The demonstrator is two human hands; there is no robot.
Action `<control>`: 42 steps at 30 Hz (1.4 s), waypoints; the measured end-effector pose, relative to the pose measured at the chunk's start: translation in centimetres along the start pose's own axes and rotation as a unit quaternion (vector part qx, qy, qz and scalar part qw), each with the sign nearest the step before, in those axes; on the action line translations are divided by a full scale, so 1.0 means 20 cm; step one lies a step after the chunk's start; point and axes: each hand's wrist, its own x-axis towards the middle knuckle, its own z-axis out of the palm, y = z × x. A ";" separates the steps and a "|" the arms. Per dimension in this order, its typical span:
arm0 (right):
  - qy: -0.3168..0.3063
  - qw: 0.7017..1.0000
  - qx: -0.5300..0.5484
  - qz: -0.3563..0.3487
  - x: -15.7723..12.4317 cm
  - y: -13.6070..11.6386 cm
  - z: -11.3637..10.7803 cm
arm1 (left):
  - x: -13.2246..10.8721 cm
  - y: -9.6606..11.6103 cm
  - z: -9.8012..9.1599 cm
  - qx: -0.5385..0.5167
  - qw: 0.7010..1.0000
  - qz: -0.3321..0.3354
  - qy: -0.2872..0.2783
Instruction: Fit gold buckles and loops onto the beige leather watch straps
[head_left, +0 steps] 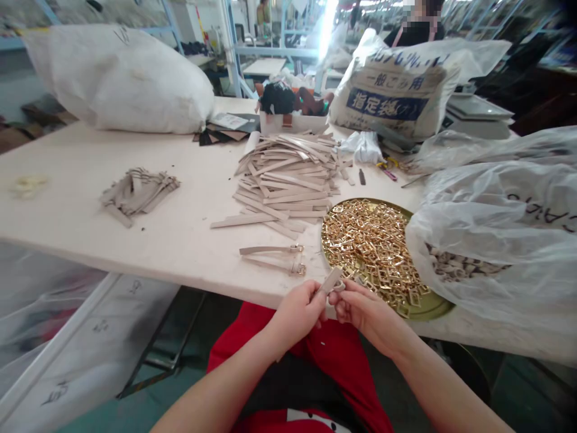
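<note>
At the table's front edge my left hand (301, 310) pinches a flat beige strap (331, 280), its end pointing up and to the right. Close against it, my right hand (365, 313) has its fingers closed on a small beige loop (339, 286). Whether the strap passes through the loop is too small to tell. Two straps with gold buckles (270, 258) lie just beyond my hands. To the right is a round tray (435, 308) heaped with gold buckles (367, 240). Farther back rests a large pile of beige straps (288, 177).
A bundle of straps (139, 192) lies on the left. A clear bag (496, 240) holding small beige loops overlaps the tray. Large white sacks (121, 78), a box of dark items (293, 123) and scissors (387, 169) are at the back. A person (417, 27) is beyond.
</note>
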 end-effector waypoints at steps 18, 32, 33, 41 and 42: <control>0.105 0.990 -0.079 -0.055 -0.01 0.11 -0.09 | -0.10 -0.01 -0.03 0.068 0.994 -0.039 -0.075; 0.028 0.995 -0.097 0.013 0.01 0.15 -0.10 | -0.12 -0.04 -0.03 -0.055 0.983 -0.095 -0.148; 0.021 0.993 -0.113 0.015 0.00 0.15 -0.10 | -0.12 -0.04 -0.02 -0.035 0.985 -0.086 -0.144; 0.048 0.996 -0.070 -0.018 0.01 0.22 -0.03 | -0.13 -0.05 0.00 -0.098 0.984 -0.097 -0.110; 0.044 0.996 -0.071 -0.014 0.01 0.23 -0.01 | -0.13 -0.06 0.01 -0.102 0.987 -0.084 -0.093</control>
